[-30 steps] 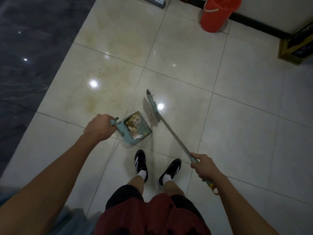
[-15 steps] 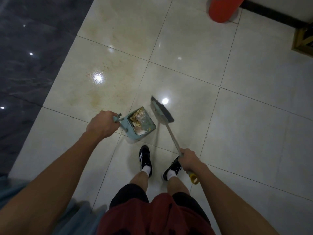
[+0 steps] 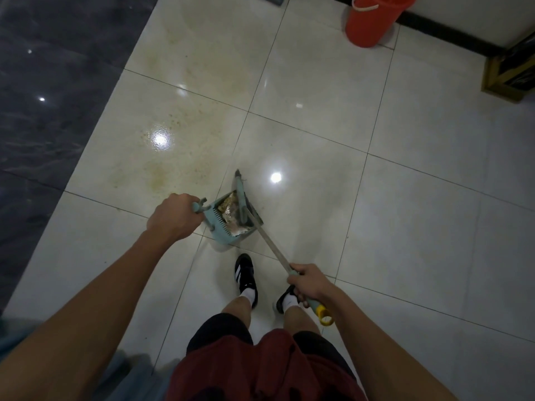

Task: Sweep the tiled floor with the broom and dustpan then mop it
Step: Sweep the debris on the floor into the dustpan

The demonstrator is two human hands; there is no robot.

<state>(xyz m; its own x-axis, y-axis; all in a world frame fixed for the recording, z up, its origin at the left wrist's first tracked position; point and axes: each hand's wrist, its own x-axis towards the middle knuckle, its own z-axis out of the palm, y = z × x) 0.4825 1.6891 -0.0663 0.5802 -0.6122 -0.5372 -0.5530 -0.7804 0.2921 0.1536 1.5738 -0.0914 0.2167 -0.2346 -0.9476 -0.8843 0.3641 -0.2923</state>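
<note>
i see my left hand (image 3: pixel 173 217) closed around the handle of the pale green dustpan (image 3: pixel 231 219), which sits on the tiled floor (image 3: pixel 318 117) just beyond my black shoes (image 3: pixel 245 274) and holds a heap of brownish litter. my right hand (image 3: pixel 308 283) grips the broom (image 3: pixel 262 237) near the yellow end of its shaft, and the broom head lies across the right side of the pan's mouth. far right, an orange bucket (image 3: pixel 373 21) stands by the wall.
</note>
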